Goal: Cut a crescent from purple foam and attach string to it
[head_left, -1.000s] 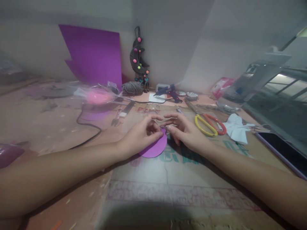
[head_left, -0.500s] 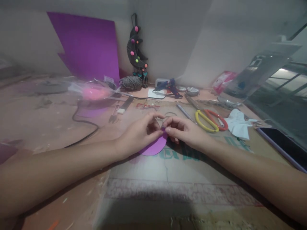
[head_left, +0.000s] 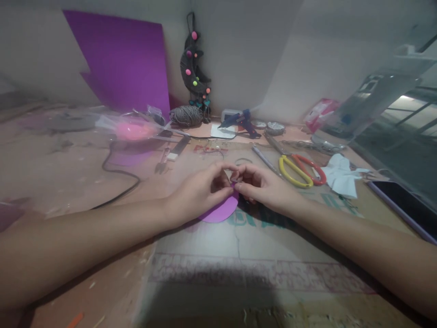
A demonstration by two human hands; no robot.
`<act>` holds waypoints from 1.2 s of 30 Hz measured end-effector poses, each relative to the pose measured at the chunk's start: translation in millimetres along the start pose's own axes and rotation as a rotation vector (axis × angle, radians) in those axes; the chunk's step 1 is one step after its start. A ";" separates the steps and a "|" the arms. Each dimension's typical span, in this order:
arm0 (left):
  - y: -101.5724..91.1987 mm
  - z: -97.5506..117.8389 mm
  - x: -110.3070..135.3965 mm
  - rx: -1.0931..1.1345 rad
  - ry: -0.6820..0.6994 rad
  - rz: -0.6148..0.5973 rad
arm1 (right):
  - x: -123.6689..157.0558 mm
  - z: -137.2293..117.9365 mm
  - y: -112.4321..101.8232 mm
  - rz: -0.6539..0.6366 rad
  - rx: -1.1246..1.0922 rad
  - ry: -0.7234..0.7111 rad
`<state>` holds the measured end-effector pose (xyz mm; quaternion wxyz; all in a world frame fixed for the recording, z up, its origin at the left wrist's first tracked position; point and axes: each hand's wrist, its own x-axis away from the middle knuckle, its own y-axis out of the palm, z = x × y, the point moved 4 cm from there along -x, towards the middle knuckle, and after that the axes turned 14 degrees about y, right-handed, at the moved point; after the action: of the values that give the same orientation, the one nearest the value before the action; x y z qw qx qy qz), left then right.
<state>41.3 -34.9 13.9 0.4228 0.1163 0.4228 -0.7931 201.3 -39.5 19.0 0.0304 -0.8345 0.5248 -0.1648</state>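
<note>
A purple paper piece with a rounded lower edge (head_left: 220,212) lies under my hands at the middle of the cardboard sheet (head_left: 201,246). My left hand (head_left: 213,184) is closed on its upper part, thumb and fingers pinching near the edge. From the other side, my right hand (head_left: 256,182) pinches the same spot, its thumb and index fingertip meeting my left fingertips. A small dark purple bit shows between the fingertips; its shape is too small to make out. The fingers hide the top of the paper.
Beyond my right hand lie scissors with yellow and red handles (head_left: 296,172), a pen (head_left: 264,159), a white crumpled tissue (head_left: 342,176) and a phone (head_left: 406,207). At the back are a blue glue gun (head_left: 242,122), grey yarn (head_left: 186,116), a moon ornament (head_left: 193,68) and purple sheets (head_left: 126,64).
Both hands stay at the paper's upper edge. My left index finger has stretched slightly right, now reaching my right fingers. The camera view has shifted a little.
</note>
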 end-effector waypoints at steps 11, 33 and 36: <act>1.5 -1.0 1.0 0.013 0.002 0.000 | 4.7 -2.5 3.1 0.021 0.025 0.018; 0.4 -3.6 -1.8 0.148 -0.090 0.048 | -0.1 2.8 -5.1 0.104 -0.064 -0.043; -0.5 -4.5 -3.1 0.156 -0.110 0.065 | -3.3 5.0 -12.9 0.229 -0.108 -0.051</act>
<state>42.0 -29.5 13.1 0.4604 0.1188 0.3321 -0.8146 212.8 -31.4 16.3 0.0172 -0.7736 0.6238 -0.1105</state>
